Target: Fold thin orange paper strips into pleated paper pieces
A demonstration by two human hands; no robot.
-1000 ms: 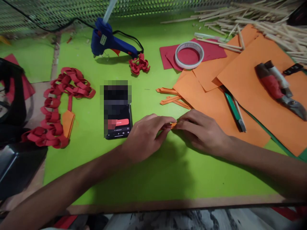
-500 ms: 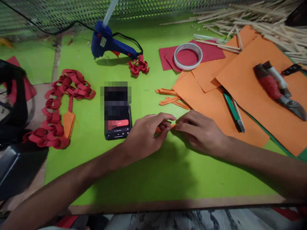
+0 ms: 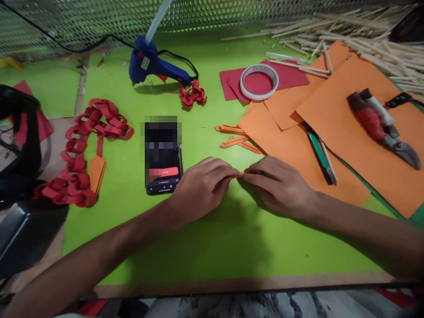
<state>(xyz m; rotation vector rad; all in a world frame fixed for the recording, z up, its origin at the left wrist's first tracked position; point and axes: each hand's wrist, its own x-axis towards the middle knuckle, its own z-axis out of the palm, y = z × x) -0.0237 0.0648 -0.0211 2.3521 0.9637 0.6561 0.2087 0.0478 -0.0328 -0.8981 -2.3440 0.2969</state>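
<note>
My left hand [image 3: 203, 187] and my right hand [image 3: 281, 185] meet tip to tip over the green table. Between them they pinch a small orange paper strip [image 3: 241, 174], most of it hidden by the fingers. Just beyond the knuckles lie several folded orange paper strips [image 3: 233, 140], partly on a sheet of orange paper [image 3: 265, 126]. Close to my left wrist a phone [image 3: 162, 154] lies face up, part of its screen blurred out. Farther left is a red paper chain [image 3: 74, 163] with a folded orange paper piece [image 3: 97, 172] beside it.
A blue glue gun [image 3: 155, 64] stands at the back by a small red paper cluster [image 3: 192, 94]. A tape roll [image 3: 243, 84] rests on red paper. To the right are a green cutter [image 3: 319, 154], pliers [image 3: 380, 123] and many thin wooden sticks [image 3: 367, 33]. The table's front edge [image 3: 232, 282] is near.
The fingers of my left hand have closed and straightened over the orange strip, covering more of it. My right hand stays nearly in place. The view has shifted slightly.
</note>
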